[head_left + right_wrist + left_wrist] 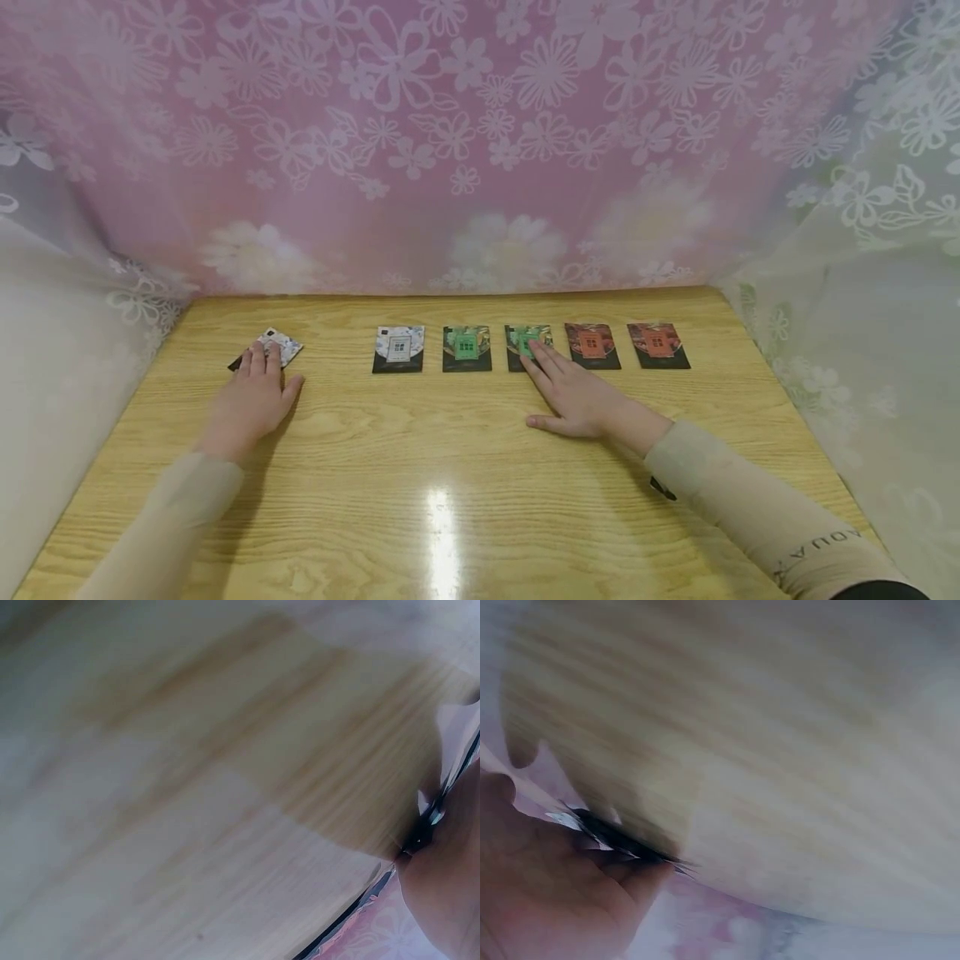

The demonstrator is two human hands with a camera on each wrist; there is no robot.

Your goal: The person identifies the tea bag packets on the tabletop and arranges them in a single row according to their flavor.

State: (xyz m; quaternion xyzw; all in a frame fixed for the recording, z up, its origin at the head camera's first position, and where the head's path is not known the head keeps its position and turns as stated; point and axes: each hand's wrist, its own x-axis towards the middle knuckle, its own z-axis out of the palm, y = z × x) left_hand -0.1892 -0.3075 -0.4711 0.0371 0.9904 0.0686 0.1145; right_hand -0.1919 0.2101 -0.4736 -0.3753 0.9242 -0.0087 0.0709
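Observation:
On the table's left, a white-and-blue sachet [288, 344] with a black lower end lies tilted. The straight fingers of my left hand [251, 408] rest on it and cover its middle. In the left wrist view the packet's dark edge [619, 838] shows by the fingertips. My right hand [576, 398] lays its extended fingers on a green sachet [516, 335] in the row, thumb spread to the left. Left of that packet are another green sachet [467, 348] and a white sachet [398, 348]. To its right lie two red sachets, one nearer [592, 346] and one farther [658, 345].
The wood-grain table [375, 467] ends at the back against a pink floral curtain [450, 167]. Pale floral sheets hang along its left [52, 358] and right [885, 333] sides. A light glare falls on the front middle of the tabletop.

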